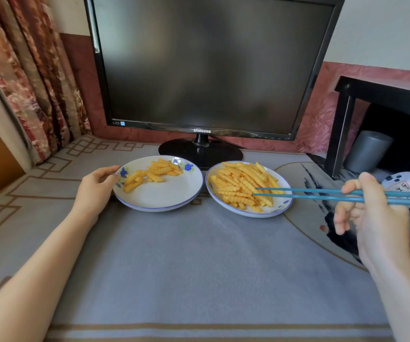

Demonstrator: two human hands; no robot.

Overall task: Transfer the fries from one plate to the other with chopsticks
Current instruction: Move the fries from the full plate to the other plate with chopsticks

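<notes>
Two white plates with blue rims stand side by side on a grey cloth. The left plate (164, 196) holds a small heap of crinkle-cut fries (153, 172) near its far side. The right plate (281, 206) is piled with many fries (242, 186). My left hand (95, 187) grips the left plate's rim with thumb and fingers. My right hand (371, 213) holds a pair of blue chopsticks (317, 195). Their tips lie slightly apart over the fries on the right plate, with no fry between them.
A black monitor (209, 67) on a round stand stands just behind the plates. At the right are a black shelf (342, 134), a grey cylinder (369, 151) and a white game controller (401, 183). A patterned curtain (26, 77) hangs at the left.
</notes>
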